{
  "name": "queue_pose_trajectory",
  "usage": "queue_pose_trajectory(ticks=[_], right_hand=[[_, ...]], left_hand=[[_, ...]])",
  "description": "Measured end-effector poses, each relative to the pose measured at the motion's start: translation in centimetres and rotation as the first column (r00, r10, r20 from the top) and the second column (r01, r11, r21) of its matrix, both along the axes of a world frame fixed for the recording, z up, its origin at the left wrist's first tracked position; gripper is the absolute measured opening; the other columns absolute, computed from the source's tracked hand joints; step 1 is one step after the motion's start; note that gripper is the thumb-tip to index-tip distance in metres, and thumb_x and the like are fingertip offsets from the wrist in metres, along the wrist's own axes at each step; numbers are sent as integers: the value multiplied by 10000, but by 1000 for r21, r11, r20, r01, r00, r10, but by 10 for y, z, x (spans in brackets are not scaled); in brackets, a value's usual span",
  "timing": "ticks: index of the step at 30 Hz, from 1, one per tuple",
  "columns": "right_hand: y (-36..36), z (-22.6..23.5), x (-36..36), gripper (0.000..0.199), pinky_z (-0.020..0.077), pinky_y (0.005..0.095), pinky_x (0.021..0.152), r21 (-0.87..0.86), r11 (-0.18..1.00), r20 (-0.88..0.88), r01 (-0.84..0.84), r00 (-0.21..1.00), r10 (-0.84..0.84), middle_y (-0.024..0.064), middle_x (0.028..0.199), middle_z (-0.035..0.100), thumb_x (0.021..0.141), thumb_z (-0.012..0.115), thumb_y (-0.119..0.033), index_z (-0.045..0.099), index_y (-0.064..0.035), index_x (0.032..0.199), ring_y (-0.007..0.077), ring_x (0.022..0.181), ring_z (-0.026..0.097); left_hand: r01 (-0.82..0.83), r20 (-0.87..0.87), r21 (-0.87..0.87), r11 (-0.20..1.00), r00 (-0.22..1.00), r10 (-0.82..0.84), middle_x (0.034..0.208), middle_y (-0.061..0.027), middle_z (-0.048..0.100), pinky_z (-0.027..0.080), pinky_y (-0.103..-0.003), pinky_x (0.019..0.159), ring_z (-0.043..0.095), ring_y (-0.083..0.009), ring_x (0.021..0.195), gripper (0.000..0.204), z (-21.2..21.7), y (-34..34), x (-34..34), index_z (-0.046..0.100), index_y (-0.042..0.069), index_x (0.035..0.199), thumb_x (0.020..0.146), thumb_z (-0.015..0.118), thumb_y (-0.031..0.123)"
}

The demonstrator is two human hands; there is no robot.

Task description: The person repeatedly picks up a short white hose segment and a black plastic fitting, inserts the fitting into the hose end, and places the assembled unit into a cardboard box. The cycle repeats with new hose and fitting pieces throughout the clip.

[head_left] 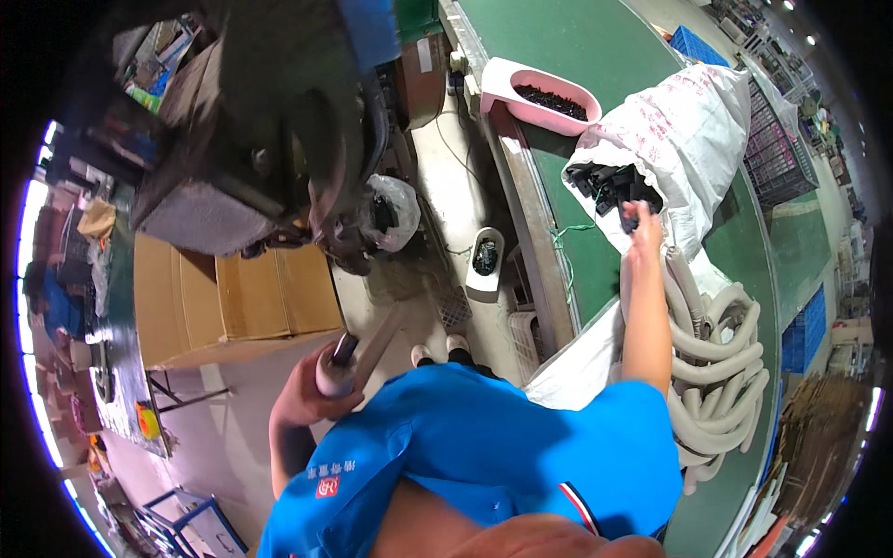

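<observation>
Apparently, the white woven sack [693, 121] lies mouth-first toward the person on the green bench [521, 33], keeping its parts reachable for the right hand [644, 232], which pinches a black plastic fitting [629, 221] at the opening, while the left hand [307, 389] clasps a grey tube [333, 378].

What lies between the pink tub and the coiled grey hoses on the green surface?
In the head view, the white sack lies between them, black parts filling its mouth and the right hand at that opening.
</observation>
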State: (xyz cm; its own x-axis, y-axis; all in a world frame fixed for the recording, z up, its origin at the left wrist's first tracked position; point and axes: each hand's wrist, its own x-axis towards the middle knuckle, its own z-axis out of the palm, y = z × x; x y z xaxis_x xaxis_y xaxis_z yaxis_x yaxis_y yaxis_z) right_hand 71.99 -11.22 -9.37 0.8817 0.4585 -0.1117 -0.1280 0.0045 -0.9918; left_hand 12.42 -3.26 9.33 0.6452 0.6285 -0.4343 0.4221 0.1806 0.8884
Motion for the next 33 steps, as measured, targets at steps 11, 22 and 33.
queue_pose_trajectory(ticks=[11, 22, 33], right_hand=[[26, 182, -283, 115, 265, 173, 417, 282, 658, 104, -698, 704, 703, -31, 639, 451, 950, 490, -173, 495, -64, 910, 23, 481, 372], [56, 194, -338, 113, 269, 166, 481, 59, 500, 358, -864, 486, 797, -36, 698, 437, 956, 472, -150, 507, -52, 912, 9, 552, 346], [129, 131, -379, 238, 350, 246, 540, -103, 334, 406, -937, 268, 874, 39, 679, 478, 979, 410, -219, 505, -38, 856, 80, 592, 416]], left_hand=[[207, 47, 353, 912, 970, -238, 846, -116, 608, 466, -330, 725, 574, -188, 760, 536, -3, 22, 63, 531, 15, 1092, 632, 740, 195], [147, 77, 375, 915, 979, -189, 779, -118, 598, 471, -331, 675, 578, -197, 696, 404, -4, 21, 24, 549, 37, 1005, 650, 701, 154], [42, -27, 170, 984, 999, -38, 764, -68, 610, 497, -280, 568, 589, -139, 628, 393, -40, 53, -10, 572, 27, 1038, 655, 628, 92]])
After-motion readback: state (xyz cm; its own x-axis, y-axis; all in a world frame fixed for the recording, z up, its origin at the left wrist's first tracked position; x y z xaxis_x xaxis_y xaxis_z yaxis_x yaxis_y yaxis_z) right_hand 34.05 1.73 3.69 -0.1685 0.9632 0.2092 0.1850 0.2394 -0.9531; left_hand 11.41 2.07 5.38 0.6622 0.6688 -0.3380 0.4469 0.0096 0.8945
